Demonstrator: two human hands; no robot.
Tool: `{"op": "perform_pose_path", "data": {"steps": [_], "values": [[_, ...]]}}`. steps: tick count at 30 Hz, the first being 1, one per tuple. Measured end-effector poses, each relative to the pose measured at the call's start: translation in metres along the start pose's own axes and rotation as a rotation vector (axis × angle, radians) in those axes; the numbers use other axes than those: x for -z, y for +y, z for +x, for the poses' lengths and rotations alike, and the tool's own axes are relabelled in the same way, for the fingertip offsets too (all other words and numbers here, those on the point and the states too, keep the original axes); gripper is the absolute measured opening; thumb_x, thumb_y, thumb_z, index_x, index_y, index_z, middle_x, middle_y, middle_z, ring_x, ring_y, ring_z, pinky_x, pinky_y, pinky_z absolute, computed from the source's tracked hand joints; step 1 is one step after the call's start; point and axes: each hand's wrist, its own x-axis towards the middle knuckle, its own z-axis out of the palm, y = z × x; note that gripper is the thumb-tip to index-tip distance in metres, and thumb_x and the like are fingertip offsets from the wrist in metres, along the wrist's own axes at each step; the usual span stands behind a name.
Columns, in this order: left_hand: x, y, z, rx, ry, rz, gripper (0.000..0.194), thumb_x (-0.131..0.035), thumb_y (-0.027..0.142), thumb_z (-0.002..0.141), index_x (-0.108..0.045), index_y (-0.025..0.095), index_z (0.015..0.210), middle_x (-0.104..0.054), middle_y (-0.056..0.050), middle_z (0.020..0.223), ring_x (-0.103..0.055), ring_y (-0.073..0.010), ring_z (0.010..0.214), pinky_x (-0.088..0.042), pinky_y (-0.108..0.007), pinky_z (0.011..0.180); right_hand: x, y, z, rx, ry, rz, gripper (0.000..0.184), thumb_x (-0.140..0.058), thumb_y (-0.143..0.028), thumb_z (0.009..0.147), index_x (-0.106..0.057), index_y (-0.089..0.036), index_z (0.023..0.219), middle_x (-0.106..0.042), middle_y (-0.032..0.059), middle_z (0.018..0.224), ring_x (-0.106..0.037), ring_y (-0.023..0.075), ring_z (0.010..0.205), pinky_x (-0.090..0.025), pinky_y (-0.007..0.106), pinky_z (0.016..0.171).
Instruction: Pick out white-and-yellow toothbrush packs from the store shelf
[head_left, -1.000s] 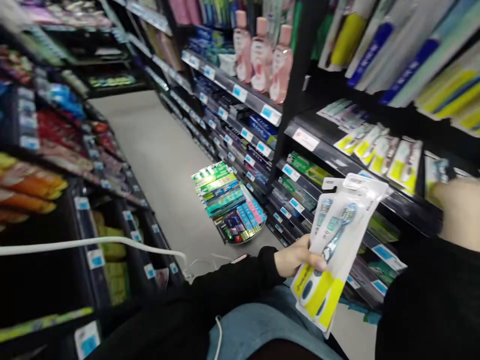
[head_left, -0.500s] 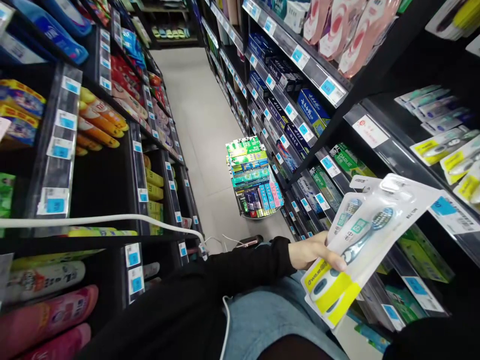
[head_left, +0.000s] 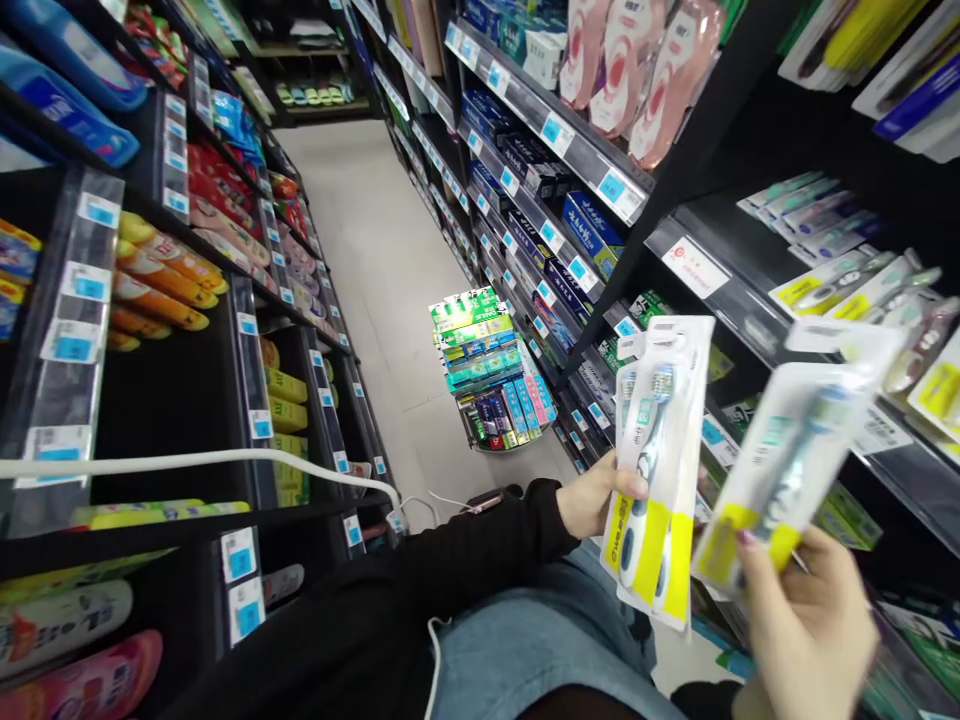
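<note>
My left hand grips several packaged toothbrushes in white and yellow blister cards, its thumb pressed on the front pack. Each visible brush is dark blue-grey and white with a blue-tipped head. To the right, my right hand pinches a separate toothbrush pack of the same design, blurred by motion, with the thumb over its yellow lower part. A gap separates the two hands' packs. More toothbrush packs lie on the shelf just behind my right hand's pack.
On the aisle floor stands a container full of toothpaste boxes. Shelves with price tags line both sides; bottles fill part of the left one. A white cable crosses the lower left. Pink packs hang at upper right.
My right hand has come into view holding a toothbrush pack. My left hand's packs have shifted left and become more upright. The whole view has moved slightly rightward.
</note>
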Motion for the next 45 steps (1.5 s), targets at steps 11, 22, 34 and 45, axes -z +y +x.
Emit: {"op": "perform_pose_path", "data": {"steps": [11,22,34,45], "values": [[-0.002,-0.011,0.0,-0.073,0.15,0.141,0.062,-0.079,0.024,0.043,-0.063,0.011,0.1,-0.073,-0.008,0.084,-0.068,-0.0249,0.074,-0.052,-0.027,0.062,-0.024,-0.009,-0.011,0.19,-0.191,-0.3,0.055,-0.028,-0.054,0.093,-0.05,-0.015,0.126,-0.065,0.0148,0.104,-0.065,0.0244,0.082,-0.047,0.03,0.064],[0.022,-0.011,0.006,-0.018,0.133,0.215,0.057,-0.076,0.018,0.047,-0.064,0.015,0.103,-0.074,-0.005,0.086,-0.068,-0.0225,0.073,-0.054,-0.029,0.066,-0.052,-0.012,-0.012,0.399,-0.117,-0.486,0.056,-0.041,-0.057,0.087,-0.048,-0.009,0.113,-0.051,0.0161,0.1,-0.043,0.0278,0.087,-0.04,0.045,0.074],[0.02,0.017,0.012,0.135,0.235,0.255,0.055,-0.079,0.029,0.051,-0.069,0.024,0.105,-0.074,-0.008,0.097,-0.068,-0.0377,0.093,-0.058,-0.049,0.078,0.054,-0.018,0.103,0.285,0.687,-0.815,0.029,-0.04,-0.034,0.094,-0.058,-0.014,0.084,-0.058,0.0107,0.081,-0.049,0.0216,0.081,-0.036,0.033,0.072],[0.033,0.018,0.01,0.176,-0.047,0.169,0.061,-0.073,0.034,0.061,-0.064,0.024,0.121,-0.071,-0.008,0.107,-0.067,-0.0347,0.096,-0.056,-0.045,0.084,0.146,-0.004,0.185,-0.221,0.395,-1.274,0.027,-0.041,-0.017,0.088,-0.063,-0.004,0.096,-0.065,0.0215,0.089,-0.063,0.0305,0.089,-0.04,0.039,0.078]]}}
